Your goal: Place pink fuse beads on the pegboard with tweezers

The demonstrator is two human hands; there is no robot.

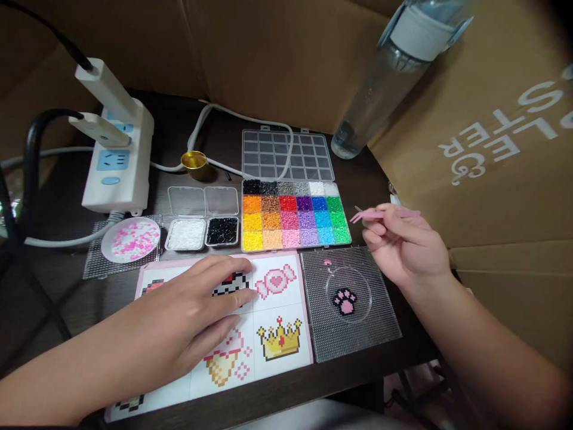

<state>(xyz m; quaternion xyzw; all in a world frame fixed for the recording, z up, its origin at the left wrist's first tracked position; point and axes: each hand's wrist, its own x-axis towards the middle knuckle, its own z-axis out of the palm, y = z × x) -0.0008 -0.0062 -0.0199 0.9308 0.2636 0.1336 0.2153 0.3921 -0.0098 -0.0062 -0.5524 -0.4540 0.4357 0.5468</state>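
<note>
My left hand [192, 316] lies flat with fingers stretched out on a pattern sheet [277, 352] of pixel pictures: a candy, a crown, an ice cream. My right hand [403, 242] is closed round pink tweezers [371, 214], held above the right edge of a clear pegboard [353, 334]. On the pegboard sits a small black and pink paw made of beads [345, 300], and a few pink beads [328, 263] lie near its top. Just behind it stands an open bead box [295, 220] with several coloured compartments.
A white dish of pink and white beads [131, 239] rests on a second pegboard at left. Small boxes of white beads [185, 233] and black beads [221, 230] stand beside it. A power strip [117, 161], gold cap [194, 161], water bottle [385, 77] and cardboard walls [492, 149] ring the table.
</note>
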